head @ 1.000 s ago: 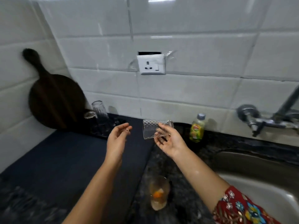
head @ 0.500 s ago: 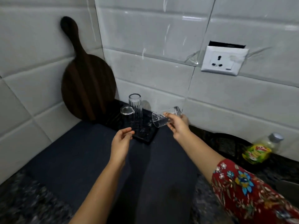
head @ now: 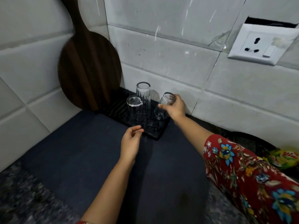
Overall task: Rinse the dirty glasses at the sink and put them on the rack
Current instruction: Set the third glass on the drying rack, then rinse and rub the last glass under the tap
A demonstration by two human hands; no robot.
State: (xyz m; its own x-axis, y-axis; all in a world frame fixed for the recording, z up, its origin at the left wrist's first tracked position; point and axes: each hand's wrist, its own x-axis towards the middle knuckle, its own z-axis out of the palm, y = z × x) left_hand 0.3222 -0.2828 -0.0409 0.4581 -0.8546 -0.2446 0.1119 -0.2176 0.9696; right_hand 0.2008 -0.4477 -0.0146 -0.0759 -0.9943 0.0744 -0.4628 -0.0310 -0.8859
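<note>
right hand (head: 175, 107) outstretched, gripping tilted upside-down glass (head: 164, 105) over black rack (head: 152, 126), left hand (head: 131, 141) hovering near rack edge, fingers loosely curled, empty

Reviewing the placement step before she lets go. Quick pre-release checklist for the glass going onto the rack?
1. Right hand has a firm hold on the glass: ok.
2. Glass turned mouth down: ok, though tilted.
3. Free spot on the rack under it: ok, right end is bare.
4. Clearance from the tall glass and short glass already there: ok, a gap shows.
5. Rim seated flat on the rack: not ok, glass leans.
6. Left hand out of the way: ok, empty, at the rack's near edge.
</note>
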